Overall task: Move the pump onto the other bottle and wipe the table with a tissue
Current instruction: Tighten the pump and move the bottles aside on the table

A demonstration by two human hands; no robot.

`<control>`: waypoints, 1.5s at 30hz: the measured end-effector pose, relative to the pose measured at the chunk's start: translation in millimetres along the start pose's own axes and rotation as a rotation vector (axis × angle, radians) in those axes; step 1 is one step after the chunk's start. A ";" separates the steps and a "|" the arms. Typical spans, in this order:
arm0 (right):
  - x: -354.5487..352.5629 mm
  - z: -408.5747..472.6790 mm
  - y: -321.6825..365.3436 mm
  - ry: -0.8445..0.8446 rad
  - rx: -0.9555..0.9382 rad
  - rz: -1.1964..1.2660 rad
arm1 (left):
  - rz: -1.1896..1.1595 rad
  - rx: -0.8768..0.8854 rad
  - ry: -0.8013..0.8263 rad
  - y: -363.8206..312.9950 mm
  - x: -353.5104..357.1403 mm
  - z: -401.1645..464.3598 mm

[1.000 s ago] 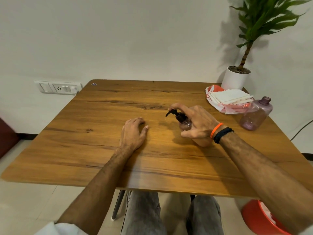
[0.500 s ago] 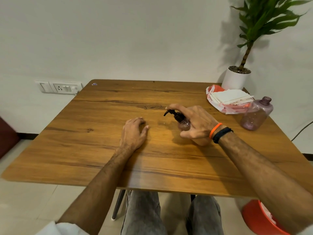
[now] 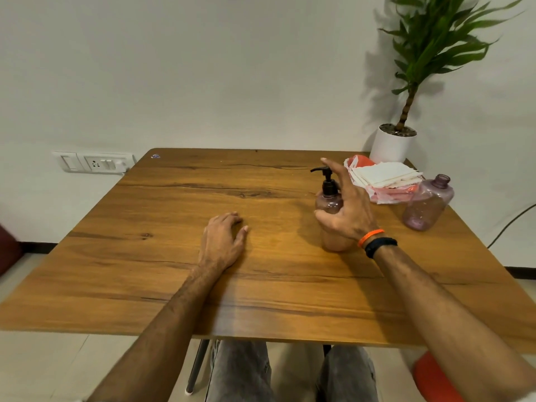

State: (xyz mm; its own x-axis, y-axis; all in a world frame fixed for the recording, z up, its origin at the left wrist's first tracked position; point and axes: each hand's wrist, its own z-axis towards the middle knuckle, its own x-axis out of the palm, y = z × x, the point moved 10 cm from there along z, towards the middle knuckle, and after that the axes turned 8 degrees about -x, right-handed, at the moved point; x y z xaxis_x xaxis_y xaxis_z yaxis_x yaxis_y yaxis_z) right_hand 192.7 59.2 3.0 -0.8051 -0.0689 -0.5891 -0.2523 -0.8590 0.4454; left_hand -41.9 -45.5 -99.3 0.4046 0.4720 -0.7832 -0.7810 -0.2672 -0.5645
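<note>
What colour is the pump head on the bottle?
Black pump, clearest in the head view.

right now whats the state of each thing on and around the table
pump bottle: upright, pump on, held by the right hand
pump: up, index finger off it
other bottle: upright, open, no cap
tissues: stacked, untouched
left hand: flat on the table, holding nothing
plant: upright in its white pot
</note>
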 end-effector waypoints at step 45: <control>81.5 27.5 -98.7 -0.035 0.602 0.049 | 0.008 -0.012 0.021 3.6 3.2 -1.5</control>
State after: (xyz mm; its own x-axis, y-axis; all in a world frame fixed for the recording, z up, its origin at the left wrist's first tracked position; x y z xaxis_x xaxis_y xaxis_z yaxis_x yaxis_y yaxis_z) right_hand 137.3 152.3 -70.4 -0.8381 -0.0761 -0.5402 -0.4656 -0.4162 0.7810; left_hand -42.7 -46.3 -104.2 0.4085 0.4523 -0.7928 -0.7783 -0.2812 -0.5615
